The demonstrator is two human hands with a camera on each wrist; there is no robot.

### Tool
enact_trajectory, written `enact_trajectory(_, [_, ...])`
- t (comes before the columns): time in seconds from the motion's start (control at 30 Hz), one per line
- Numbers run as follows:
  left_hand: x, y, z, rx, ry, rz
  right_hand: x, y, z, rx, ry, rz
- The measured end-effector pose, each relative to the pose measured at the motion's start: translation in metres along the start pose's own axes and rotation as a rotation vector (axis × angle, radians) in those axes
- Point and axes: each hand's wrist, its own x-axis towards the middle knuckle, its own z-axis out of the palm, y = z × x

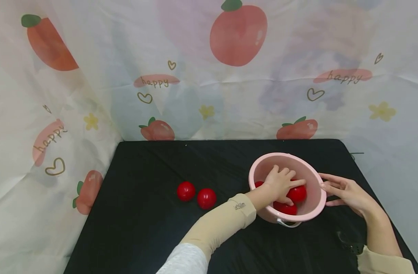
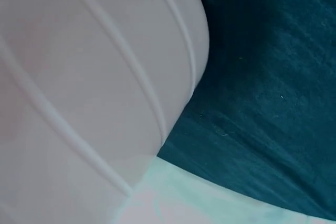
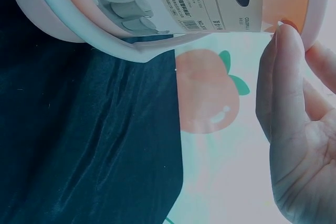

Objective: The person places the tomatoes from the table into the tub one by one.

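A pink bucket stands on the black table, with red balls visible inside. My left hand reaches over its rim with fingers spread. Its thumb and one finger lie against a red ball; no firm grip shows. In the left wrist view the bucket's ribbed wall hides that hand. From outside, my right hand touches the bucket's right side with extended fingers. The right wrist view shows those fingertips at the rim, beside a printed label.
Two more red balls, one at left and one at right, lie on the black table left of the bucket. A white bucket handle hangs at the front. Fruit-patterned curtain runs behind and along the sides.
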Motion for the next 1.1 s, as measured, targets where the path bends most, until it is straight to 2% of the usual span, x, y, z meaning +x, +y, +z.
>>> enact_trajectory(0.13, [-0.008,-0.007,-0.002,-0.061,0.06,0.01,0.0,-0.001,0.001,-0.009,0.004,0.006])
enact_trajectory(0.33, [-0.035,-0.024,-0.006,-0.114,0.152,0.034,0.0,-0.001,0.002,-0.009,0.009,0.002])
enact_trajectory(0.57, [-0.073,-0.052,0.001,-0.142,0.299,-0.029,0.001,-0.001,0.001,-0.008,0.013,0.018])
enact_trajectory(0.7, [-0.095,-0.071,0.013,-0.179,0.369,-0.086,0.001,0.0,0.001,-0.004,0.012,0.016])
enact_trajectory(0.83, [-0.119,-0.088,0.031,-0.206,0.428,-0.147,0.0,0.002,0.0,0.006,0.01,0.001])
enact_trajectory(0.97, [-0.144,-0.102,0.058,-0.247,0.463,-0.225,0.0,0.002,0.0,0.018,0.008,-0.006])
enact_trajectory(1.1, [-0.169,-0.117,0.093,-0.309,0.472,-0.323,0.001,0.001,0.0,0.018,0.006,0.001])
